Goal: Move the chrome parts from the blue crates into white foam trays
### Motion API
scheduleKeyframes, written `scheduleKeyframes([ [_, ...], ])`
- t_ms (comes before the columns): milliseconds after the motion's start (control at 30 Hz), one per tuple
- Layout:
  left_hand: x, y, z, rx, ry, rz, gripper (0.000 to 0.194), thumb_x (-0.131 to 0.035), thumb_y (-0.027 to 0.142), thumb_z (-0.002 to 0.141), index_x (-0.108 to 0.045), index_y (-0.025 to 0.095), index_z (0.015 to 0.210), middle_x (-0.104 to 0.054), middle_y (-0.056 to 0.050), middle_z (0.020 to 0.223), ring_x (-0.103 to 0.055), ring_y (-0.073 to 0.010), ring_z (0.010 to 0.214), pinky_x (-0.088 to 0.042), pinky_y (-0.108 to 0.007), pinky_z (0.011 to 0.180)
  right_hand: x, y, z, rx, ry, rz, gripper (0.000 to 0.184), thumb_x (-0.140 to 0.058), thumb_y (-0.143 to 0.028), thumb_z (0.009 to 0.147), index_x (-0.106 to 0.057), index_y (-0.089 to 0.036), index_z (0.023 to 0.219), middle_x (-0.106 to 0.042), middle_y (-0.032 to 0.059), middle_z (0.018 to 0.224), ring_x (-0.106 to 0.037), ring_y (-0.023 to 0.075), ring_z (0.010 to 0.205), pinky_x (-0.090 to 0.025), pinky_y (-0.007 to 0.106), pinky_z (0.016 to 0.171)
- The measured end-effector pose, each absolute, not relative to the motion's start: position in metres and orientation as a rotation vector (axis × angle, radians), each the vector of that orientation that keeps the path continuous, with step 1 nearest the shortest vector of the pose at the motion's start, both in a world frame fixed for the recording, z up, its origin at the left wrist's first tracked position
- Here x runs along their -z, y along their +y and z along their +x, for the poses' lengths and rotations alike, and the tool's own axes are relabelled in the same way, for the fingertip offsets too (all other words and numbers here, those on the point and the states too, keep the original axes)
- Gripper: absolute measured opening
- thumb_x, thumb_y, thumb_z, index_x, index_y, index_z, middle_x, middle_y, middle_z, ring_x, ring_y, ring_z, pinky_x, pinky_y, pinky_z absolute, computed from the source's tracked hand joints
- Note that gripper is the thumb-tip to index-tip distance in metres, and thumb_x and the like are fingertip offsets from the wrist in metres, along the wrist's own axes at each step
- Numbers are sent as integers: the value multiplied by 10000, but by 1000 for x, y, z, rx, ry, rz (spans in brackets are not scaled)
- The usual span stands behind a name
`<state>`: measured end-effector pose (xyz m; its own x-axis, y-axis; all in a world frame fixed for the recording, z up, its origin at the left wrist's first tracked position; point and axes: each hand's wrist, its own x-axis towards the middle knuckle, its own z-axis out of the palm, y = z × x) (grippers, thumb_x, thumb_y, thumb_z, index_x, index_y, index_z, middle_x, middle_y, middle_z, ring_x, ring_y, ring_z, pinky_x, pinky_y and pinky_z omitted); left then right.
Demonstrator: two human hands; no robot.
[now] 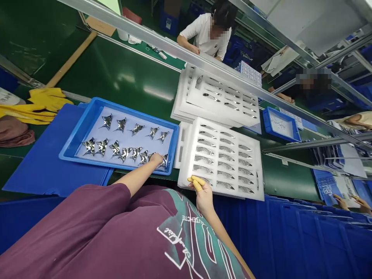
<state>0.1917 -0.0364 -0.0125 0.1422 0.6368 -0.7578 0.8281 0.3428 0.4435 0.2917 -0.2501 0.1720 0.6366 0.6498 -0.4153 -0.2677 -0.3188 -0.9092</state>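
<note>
Left grip (157, 159): narrow, fingertips on a chrome star-shaped metal piece (163, 161) in a blue plastic tray (130, 112)
Right grip (202, 192): narrow, yellow-capped, at the edge of a white foam tray (221, 192)

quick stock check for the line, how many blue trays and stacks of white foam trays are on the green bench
blue plastic trays, one large and one small: 2
stacks of white foam trays, one near and one far: 2
total: 4
</note>
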Motion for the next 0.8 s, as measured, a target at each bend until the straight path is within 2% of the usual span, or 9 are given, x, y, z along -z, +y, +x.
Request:
scheduleKeyframes([
  [133,8,-34,187,145,1584,1247,141,-642,225,779,-638,91,735,-665,-192,718,-669,-339,858,-449,-338,662,-169,-250,287,-934,-295,-1654,350,-763,-485,659,-738,-199,860,-756,77,851,-636,174,677,-517,368,699],
  [267,-10,-39,174,-26,1545,1052,110,-557,176,837,-617,85,827,-653,-131,719,-631,-207,668,-408,-273,566,-167,-244,283,-913,-283,-1669,367,-753,-498,656,-731,-188,852,-753,81,843,-626,171,668,-504,356,675],
  [333,-23,-42,167,-134,1503,948,136,-526,199,870,-602,89,890,-651,-99,736,-570,-136,577,-385,-246,537,-167,-237,282,-935,-277,-1679,379,-759,-498,636,-727,-181,842,-749,82,837,-615,161,654,-492,336,646],
  [433,-46,-50,159,-249,1413,803,175,-552,278,861,-582,113,912,-623,-47,696,-442,-73,453,-337,-221,474,-167,-226,281,-962,-259,-1736,411,-780,-486,592,-720,-169,846,-726,63,779,-563,129,587,-447,295,565],
  [533,-71,-62,155,-317,1306,680,197,-604,331,816,-557,140,833,-566,0,622,-364,-47,403,-285,-197,432,-163,-214,282,-962,-259,-1811,461,-805,-461,548,-713,-160,885,-667,10,676,-486,92,519,-405,270,527],
  [600,-87,-73,154,-376,1190,587,243,-654,357,779,-537,145,757,-536,13,591,-357,-39,403,-262,-186,426,-160,-208,282,-985,-308,-1830,462,-809,-452,543,-714,-162,889,-662,3,677,-486,90,532,-407,268,540],
  [700,-107,-87,153,-432,1030,501,310,-720,365,724,-512,144,660,-516,11,557,-370,-38,412,-237,-184,423,-155,-201,280,-1065,-402,-1824,402,-805,-467,536,-722,-175,799,-694,25,707,-529,121,592,-421,275,559],
  [800,-115,-93,149,-402,957,512,319,-720,375,731,-528,136,639,-532,-6,549,-378,-43,416,-247,-187,428,-155,-198,277,-1093,-435,-1830,349,-800,-471,520,-708,-183,694,-689,31,669,-536,138,604,-421,279,562],
])
